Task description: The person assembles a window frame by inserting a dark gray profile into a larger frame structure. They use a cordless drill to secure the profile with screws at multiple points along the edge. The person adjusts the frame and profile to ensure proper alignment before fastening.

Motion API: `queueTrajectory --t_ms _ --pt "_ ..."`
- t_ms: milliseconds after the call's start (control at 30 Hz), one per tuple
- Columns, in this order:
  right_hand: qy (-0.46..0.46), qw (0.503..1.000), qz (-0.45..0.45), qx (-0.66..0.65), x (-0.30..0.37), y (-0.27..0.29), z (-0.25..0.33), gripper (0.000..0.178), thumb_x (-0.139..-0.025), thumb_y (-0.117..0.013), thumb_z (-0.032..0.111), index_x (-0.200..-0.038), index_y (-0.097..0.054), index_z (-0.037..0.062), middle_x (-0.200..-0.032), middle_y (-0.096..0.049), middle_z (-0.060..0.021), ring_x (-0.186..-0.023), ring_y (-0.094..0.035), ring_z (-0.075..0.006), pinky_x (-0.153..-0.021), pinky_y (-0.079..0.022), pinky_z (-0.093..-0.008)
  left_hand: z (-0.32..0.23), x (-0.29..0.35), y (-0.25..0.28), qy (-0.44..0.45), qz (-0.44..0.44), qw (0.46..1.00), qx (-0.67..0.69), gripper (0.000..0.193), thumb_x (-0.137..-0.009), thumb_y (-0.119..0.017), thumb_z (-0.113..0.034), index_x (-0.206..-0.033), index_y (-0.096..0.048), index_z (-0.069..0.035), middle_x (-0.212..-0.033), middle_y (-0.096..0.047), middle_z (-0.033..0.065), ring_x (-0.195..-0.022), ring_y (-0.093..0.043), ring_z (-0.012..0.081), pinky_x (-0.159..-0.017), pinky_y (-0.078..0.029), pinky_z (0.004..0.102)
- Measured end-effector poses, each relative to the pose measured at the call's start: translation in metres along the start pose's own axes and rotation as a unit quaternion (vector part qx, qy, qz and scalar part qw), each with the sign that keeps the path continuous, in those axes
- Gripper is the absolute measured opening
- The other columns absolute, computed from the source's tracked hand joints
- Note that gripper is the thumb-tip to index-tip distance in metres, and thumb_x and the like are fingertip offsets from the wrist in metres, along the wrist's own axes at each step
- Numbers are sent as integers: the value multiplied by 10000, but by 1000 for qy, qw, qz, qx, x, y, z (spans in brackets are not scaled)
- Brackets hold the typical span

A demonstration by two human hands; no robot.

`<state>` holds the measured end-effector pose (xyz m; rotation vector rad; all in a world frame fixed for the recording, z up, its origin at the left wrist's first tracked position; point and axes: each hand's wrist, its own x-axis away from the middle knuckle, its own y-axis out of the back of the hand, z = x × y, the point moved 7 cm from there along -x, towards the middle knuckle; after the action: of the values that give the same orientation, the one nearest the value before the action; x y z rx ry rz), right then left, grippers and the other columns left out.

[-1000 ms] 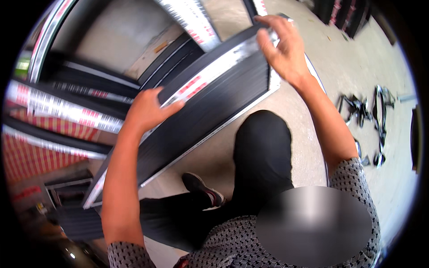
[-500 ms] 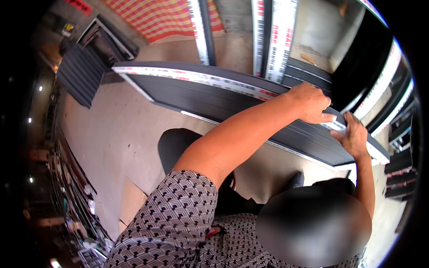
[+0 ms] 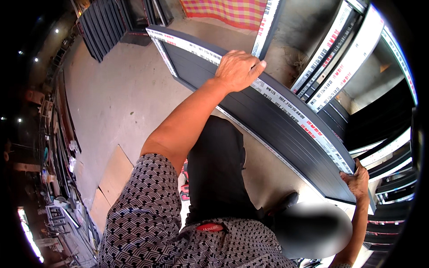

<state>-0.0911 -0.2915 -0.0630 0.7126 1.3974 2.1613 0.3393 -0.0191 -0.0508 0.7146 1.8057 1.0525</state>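
A long dark grey panel [image 3: 263, 127] with ribbed infill stands on edge in front of me, its frame covered with white printed film. My left hand [image 3: 237, 71] is closed over the top edge, left of the middle, fingers on the far side. At the right end of the panel, my right hand [image 3: 356, 181] grips the corner, its fingers partly hidden behind the frame. My left leg [image 3: 219, 165] in black trousers is close to the panel's near side.
Film-covered frame profiles [image 3: 339, 67] lean upright behind the panel. Dark profiles [image 3: 389, 230] are stacked at the right. A corrugated dark sheet [image 3: 102, 31] and a checked cloth [image 3: 223, 13] are at the back. Cardboard [image 3: 117, 174] lies on the floor; metal clutter [image 3: 56, 196] lines the left.
My hands have spread apart: the left has moved left along the top edge, the right out to the right end. The panel now slants more steeply down to the right, and the view has shifted.
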Motion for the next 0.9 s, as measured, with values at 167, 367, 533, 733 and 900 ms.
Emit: queueTrajectory --t_ms 167,367,533,733,900 --pt "69 996 35 34 -23 -17 62 469 -770 -864 129 -1153 -659 -48 -929 -735 -265 -892 -759 -358 -846 -561 -410 27 25 25 20 -251 964 86 262 -1018 -614 -286 -1096 -738 -69 -1174 -719 114 -1151 -621 330 -1036 -476 431" --pt "113 991 60 40 -55 -43 177 537 -790 -875 150 -1217 -633 -67 -955 -747 -271 -895 -764 -380 -850 -573 -417 154 125 9 361 -511 756 192 285 -985 -591 -221 -1120 -655 23 -1162 -645 186 -1130 -588 358 -1031 -447 437" --pt "132 989 69 2 -77 -58 228 495 -809 -871 139 -1201 -637 -54 -1009 -760 -265 -946 -772 -371 -884 -589 -412 185 247 -130 553 -316 710 300 320 -1020 -521 -279 -1057 -648 13 -996 -684 135 -909 -632 200 -836 -515 359" --pt "138 988 67 -2 -87 -62 260 506 -806 -883 136 -1198 -634 -64 -1016 -762 -262 -939 -776 -337 -894 -587 -406 148 337 -250 666 -47 536 517 426 -1002 -517 -373 -1148 -631 11 -1112 -688 127 -915 -675 202 -784 -574 411" --pt "121 989 83 -26 -83 -60 268 485 -803 -897 116 -1179 -639 -49 -1005 -774 -204 -882 -750 -242 -887 -575 -375 140 344 -266 667 -74 508 540 511 -1001 -545 -402 -1271 -604 29 -1070 -661 135 -901 -649 217 -832 -575 409"
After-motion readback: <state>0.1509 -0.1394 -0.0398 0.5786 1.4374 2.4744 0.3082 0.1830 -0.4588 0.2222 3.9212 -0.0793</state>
